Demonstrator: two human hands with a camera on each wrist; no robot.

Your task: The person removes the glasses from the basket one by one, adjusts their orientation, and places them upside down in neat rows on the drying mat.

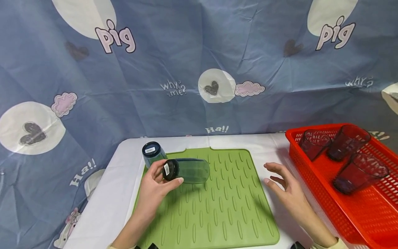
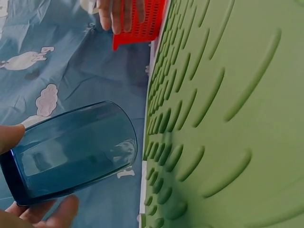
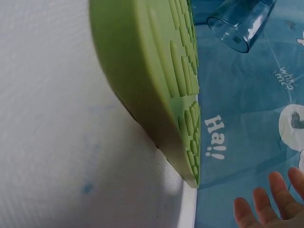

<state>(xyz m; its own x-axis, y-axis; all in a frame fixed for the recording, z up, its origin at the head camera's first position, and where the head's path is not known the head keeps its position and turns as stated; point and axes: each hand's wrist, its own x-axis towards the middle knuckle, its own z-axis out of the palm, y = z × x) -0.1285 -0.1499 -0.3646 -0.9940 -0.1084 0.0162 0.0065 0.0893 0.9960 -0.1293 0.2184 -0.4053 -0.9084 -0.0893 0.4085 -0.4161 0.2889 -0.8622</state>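
Observation:
My left hand [image 1: 157,188] grips a blue-tinted drinking glass [image 1: 193,171] near its dark base, thumb on one side and fingers on the other. The glass lies on its side in the air over the green ridged mat [image 1: 217,214], its mouth pointing right. In the left wrist view the glass [image 2: 78,149] shows clear and hollow. A second glass [image 1: 152,152] stands upside down at the mat's back left corner, base up with a white label. My right hand [image 1: 287,192] hovers just right of the mat, fingers loosely bent and holding nothing.
On the right is a red plastic basket [image 1: 326,207] with perforated walls. Three glasses stand or lean in it, one of them a tilted glass [image 1: 357,174] nearest me. A white table [image 1: 102,193] lies beneath, and a blue patterned cloth [image 1: 174,114] hangs behind.

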